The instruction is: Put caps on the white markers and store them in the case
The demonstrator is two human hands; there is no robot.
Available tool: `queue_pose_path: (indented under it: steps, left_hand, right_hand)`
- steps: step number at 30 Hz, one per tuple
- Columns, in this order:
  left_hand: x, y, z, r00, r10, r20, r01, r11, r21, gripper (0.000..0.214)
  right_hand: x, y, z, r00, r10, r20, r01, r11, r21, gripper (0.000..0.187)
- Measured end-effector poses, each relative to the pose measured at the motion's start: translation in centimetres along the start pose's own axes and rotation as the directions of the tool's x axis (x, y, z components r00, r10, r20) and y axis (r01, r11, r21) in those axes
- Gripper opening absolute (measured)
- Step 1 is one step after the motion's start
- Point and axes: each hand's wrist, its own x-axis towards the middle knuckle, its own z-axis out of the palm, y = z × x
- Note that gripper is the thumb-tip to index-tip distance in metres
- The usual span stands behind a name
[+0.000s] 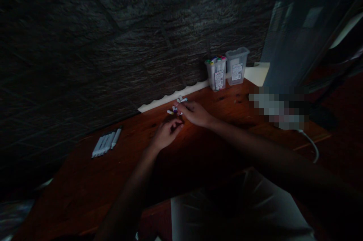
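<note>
My right hand (pixel 195 113) rests on the wooden table (pixel 85 180), its fingers curled over a small heap of white markers (pixel 178 105) with coloured caps. My left hand (pixel 166 134) sits just below and to the left of it, fingers pinched together close to the same heap; what they hold, if anything, is hidden. A neat row of several white markers (pixel 106 143) lies to the left on the table, apart from both hands.
Two clear plastic boxes stand at the back by the dark stone wall: one full of upright markers (pixel 216 73), the other (pixel 237 65) looking empty. A white cable (pixel 310 144) runs along the right. A pale cloth (pixel 241 210) lies at the front.
</note>
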Motion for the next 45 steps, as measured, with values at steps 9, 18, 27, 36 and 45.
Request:
queue_pose_path:
  steps: [9, 18, 27, 36, 45]
  left_hand:
    - [0.0, 0.0, 0.0, 1.0, 0.028, -0.011, -0.028, 0.999, 0.032, 0.024]
    - [0.0, 0.2, -0.1, 0.999, 0.039, -0.012, -0.038, 0.999, 0.037, 0.019]
    - [0.0, 0.2, -0.1, 1.0, 0.018, 0.002, -0.018, 0.995, 0.1, 0.018]
    - [0.0, -0.4, 0.1, 0.999, 0.034, 0.017, -0.036, 0.991, 0.128, 0.015]
    - [-0.1, 0.1, 0.0, 0.999, 0.049, -0.019, -0.046, 0.99, 0.131, 0.021]
  right_hand:
    - [-0.4, -0.2, 0.2, 0.996, 0.0, 0.087, 0.003, 0.999, -0.044, 0.053]
    - [-0.4, -0.1, 0.5, 0.995, -0.047, 0.087, 0.053, 0.997, -0.062, 0.052]
    - [-0.8, 0.5, 1.1, 0.983, -0.083, 0.165, 0.102, 0.989, -0.111, 0.045]
    - [-1.0, 0.9, 1.2, 0.968, -0.042, 0.248, 0.063, 0.995, -0.079, 0.039]
    - [-0.8, 0.4, 0.8, 0.973, -0.046, 0.228, 0.078, 0.988, -0.137, 0.042]
